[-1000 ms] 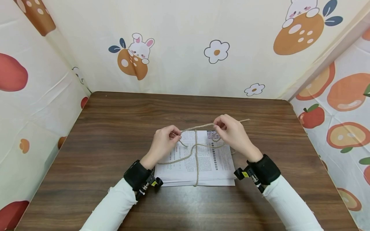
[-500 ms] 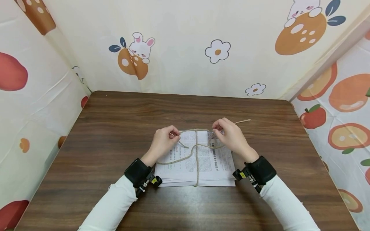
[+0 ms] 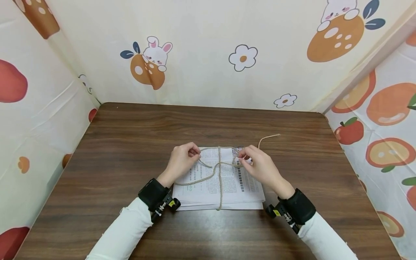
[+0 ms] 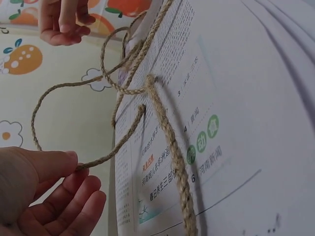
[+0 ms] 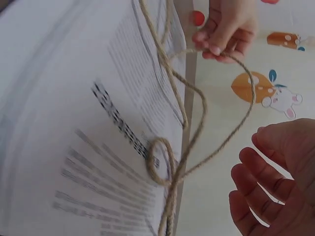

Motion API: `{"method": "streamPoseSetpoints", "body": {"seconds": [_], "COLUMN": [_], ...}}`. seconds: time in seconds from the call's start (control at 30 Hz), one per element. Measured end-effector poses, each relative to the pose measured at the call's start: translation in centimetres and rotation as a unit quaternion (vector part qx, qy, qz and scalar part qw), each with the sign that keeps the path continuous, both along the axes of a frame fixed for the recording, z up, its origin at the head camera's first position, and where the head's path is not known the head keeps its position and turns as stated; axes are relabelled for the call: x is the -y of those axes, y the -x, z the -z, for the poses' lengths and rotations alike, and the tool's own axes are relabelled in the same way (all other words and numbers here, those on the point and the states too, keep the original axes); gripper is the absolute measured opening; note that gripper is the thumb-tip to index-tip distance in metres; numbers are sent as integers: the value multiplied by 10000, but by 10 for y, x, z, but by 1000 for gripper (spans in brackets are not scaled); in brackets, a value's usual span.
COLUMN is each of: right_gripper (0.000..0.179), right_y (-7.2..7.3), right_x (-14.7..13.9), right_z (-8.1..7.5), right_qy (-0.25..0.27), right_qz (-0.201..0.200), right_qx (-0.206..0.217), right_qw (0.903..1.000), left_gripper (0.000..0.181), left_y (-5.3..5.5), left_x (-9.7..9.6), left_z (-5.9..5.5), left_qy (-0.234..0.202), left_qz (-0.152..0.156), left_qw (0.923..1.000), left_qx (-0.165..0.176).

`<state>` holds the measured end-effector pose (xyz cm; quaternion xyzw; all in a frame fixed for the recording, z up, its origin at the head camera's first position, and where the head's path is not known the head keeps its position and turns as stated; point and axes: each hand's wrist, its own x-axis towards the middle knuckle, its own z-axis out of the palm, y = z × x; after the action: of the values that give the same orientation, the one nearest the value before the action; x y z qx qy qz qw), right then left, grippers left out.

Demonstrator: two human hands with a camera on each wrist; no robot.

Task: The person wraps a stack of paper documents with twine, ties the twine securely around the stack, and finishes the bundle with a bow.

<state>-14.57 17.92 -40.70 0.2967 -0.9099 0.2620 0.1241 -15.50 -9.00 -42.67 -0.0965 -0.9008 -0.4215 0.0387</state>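
Note:
A stack of printed newspapers [image 3: 195, 196] lies in the middle of the table with a tan jute rope [image 3: 220, 187] crossed over its top. At the stack's far left corner my left hand [image 3: 180, 159] pinches the rope close to one end; thumb and fingertips meet on it in the left wrist view, where a short tail points back over the paper. My right hand [image 3: 260, 167] hovers by the far right part of the stack. In the right wrist view the right hand's thumb [image 5: 280, 137] and fingers stand apart beside a rope loop [image 5: 252, 98], holding nothing.
The brown wooden table [image 3: 136, 126] is bounded by a cream backdrop [image 3: 201, 54] with rabbit and flower prints and by fruit-print sheets at both sides. A loose rope end [image 3: 271, 136] sticks out past the stack's far right corner.
My right hand has let go of the rope and come down and nearer. The strand between the hands has sunk from taut to slack over the papers. The left hand keeps its pinch.

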Motion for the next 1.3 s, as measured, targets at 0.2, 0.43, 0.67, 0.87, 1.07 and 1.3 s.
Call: {"method": "streamPoseSetpoints", "body": {"seconds": [0.2,0.43,0.67,0.87,1.07,1.3], "right_gripper": [10,12,13,14,15,22], "right_y": [-14,-23,-27,-29,-30,-25], "right_x": [5,10,11,13,15,17], "right_z": [8,19,24,27,30,34], "right_qy": [-295,-553,-827,-947,-1017,-944], "right_qz": [-214,-412,-525,-494,-499,-522], "right_qx": [-92,-43,-182,-212,-222,-402], "right_qw": [9993,9976,9950,9941,9933,9933], "left_gripper": [5,6,7,6,5,7], "left_y": [-1,-3,-6,-4,-2,-6], "left_x": [-1,-5,-6,-6,-12,-21], "left_z": [3,7,5,-1,2,6], "left_qy": [83,254,360,323,382,572], "left_qz": [25,143,84,-54,155,446], "left_qw": [9999,9993,9992,9994,9991,9974], "left_qx": [108,243,136,-59,5,-48]}}
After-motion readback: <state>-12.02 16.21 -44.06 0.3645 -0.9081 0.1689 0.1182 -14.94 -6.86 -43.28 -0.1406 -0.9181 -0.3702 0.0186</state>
